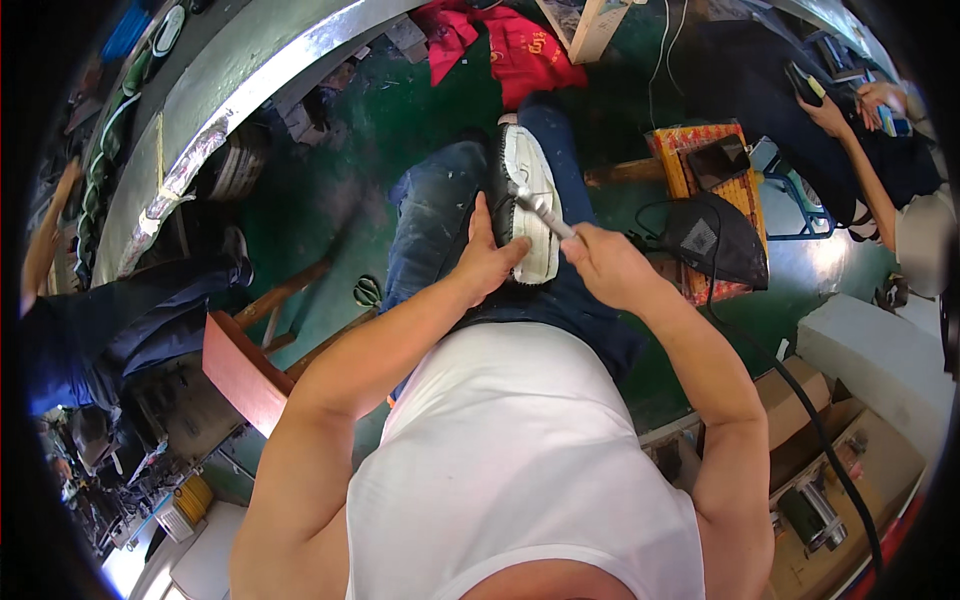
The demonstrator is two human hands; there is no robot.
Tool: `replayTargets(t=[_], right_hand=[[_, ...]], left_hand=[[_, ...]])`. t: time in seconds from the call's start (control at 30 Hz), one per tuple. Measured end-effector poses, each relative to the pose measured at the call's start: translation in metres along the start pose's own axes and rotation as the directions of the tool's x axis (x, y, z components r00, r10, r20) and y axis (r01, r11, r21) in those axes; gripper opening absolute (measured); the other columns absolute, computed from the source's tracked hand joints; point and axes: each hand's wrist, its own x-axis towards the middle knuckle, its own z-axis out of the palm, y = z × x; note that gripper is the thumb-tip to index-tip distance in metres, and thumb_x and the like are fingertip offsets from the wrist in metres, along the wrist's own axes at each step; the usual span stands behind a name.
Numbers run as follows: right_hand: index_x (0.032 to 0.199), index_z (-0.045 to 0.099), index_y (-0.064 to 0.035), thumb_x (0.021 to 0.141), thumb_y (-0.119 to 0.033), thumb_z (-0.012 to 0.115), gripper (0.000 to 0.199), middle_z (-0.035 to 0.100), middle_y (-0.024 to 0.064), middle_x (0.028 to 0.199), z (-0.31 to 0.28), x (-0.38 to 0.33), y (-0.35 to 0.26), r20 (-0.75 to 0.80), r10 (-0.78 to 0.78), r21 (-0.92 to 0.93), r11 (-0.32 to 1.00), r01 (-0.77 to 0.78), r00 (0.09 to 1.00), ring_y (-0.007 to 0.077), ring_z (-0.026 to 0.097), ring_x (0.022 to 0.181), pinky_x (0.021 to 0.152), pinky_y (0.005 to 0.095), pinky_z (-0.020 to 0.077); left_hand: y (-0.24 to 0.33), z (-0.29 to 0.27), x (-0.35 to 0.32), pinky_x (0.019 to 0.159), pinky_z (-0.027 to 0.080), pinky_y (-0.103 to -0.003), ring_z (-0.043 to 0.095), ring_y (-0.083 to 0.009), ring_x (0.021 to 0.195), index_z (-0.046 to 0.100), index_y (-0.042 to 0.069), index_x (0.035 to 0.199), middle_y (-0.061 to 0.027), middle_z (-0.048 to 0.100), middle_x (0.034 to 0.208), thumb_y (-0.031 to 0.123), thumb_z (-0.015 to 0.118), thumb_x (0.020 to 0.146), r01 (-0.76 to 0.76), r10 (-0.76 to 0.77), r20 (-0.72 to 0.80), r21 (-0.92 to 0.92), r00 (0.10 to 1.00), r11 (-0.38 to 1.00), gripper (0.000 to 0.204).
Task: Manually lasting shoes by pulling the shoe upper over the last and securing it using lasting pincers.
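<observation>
A white shoe (537, 262) with a dark stitched-looking edge lies lengthwise across my lap, its toe and heel pointing away from and toward me. My left hand (488, 258) grips its left side, thumb pressed on the white surface and a finger stretched along the edge. In my right hand (612, 268) is a hammer (550, 216), held by its metal-coloured handle. The hammer's head is over the middle of the shoe; whether it touches cannot be made out. My jeans (425, 215) are beneath the shoe.
To the right, a stool (748, 205) carries a black cap (705, 238) and a dark phone (718, 162). Red cloth (525, 50) lies ahead on the green floor. Scissors (367, 291) rest at left. Other people sit at both sides. A cardboard box (850, 500) stands lower right.
</observation>
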Motion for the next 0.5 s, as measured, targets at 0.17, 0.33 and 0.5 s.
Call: replayTargets(t=[0.17,0.33,0.5], right_hand=[[0.088,0.059,0.0033,0.102,-0.038,0.044,0.046,0.065,0.0253,0.079,0.004,-0.015,0.019,0.05,0.061,0.087,0.994,-0.065,0.997,0.0411,0.065,0.078,0.072,0.048,0.0498],[0.09,0.06,0.0022,0.103,-0.036,0.043,0.044,0.064,0.0086,0.076,0.049,-0.038,0.049,0.03,0.338,0.709,0.657,-0.258,0.941,0.0144,0.062,0.066,0.063,0.0308,0.0493],[0.103,0.059,0.0041,0.105,-0.039,0.038,0.049,0.064,0.0082,0.082,0.066,-0.041,0.069,0.036,0.378,0.861,0.458,-0.221,0.925,0.015,0.061,0.066,0.063,0.0283,0.0499]], left_hand=[[0.015,-0.016,0.001,0.112,0.032,-0.035,0.034,-0.0309,0.138,0.011,-0.006,0.151,-0.0268,0.026,0.15,0.04,0.075,0.08,-0.077,0.067,0.049,0.252,0.997,0.965,0.106],[0.059,-0.023,0.067,0.09,0.05,-0.036,0.063,-0.0262,0.104,0.044,-0.015,0.131,-0.0216,0.062,0.115,0.055,0.067,0.084,0.059,-0.076,-0.192,-0.09,0.978,0.994,0.087],[0.081,-0.032,0.078,0.093,0.05,-0.04,0.066,-0.0283,0.1,0.06,-0.004,0.121,-0.0157,0.066,0.116,0.05,0.062,0.091,0.17,-0.138,0.103,-0.468,0.985,0.867,0.062]])
